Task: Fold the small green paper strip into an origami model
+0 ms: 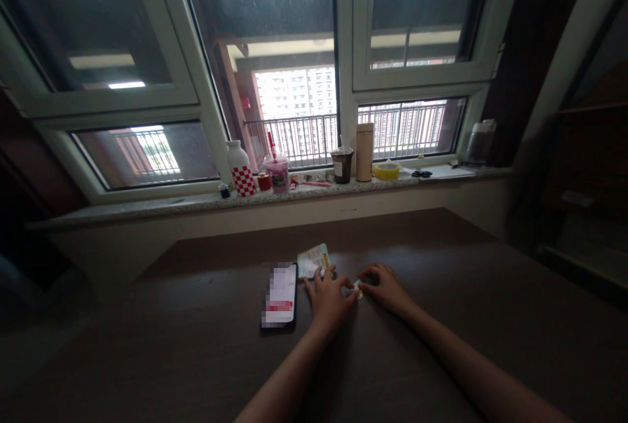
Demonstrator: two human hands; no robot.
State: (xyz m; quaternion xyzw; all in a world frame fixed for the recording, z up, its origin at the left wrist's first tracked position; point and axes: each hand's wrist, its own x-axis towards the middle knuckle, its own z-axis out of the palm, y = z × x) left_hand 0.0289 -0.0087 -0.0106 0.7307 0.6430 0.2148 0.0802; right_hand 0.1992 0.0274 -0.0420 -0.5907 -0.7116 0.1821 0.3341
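Observation:
My left hand (pixel 330 293) is over the table, thumb and index finger pinched on a small white-and-yellow piece (pixel 358 290). Its other fingers stretch toward a flat white-and-green printed packet (pixel 312 258), and I cannot tell whether they touch it. From the other side, my right hand (pixel 385 286) has its fingertips closed on the same small piece, which is mostly hidden and too small to name. Left of my left hand lies a phone (pixel 279 297) with a lit, partly blurred screen.
The brown table (pixel 206 357) stands before a windowsill (pixel 196 204). Along the sill are a red-and-white checkered bottle (pixel 242 171), a pink cup with a straw (pixel 277 173), a dark cup (pixel 342 167), a tan flask (pixel 364 152), yellow tape (pixel 386 171) and black-handled scissors (pixel 422 174).

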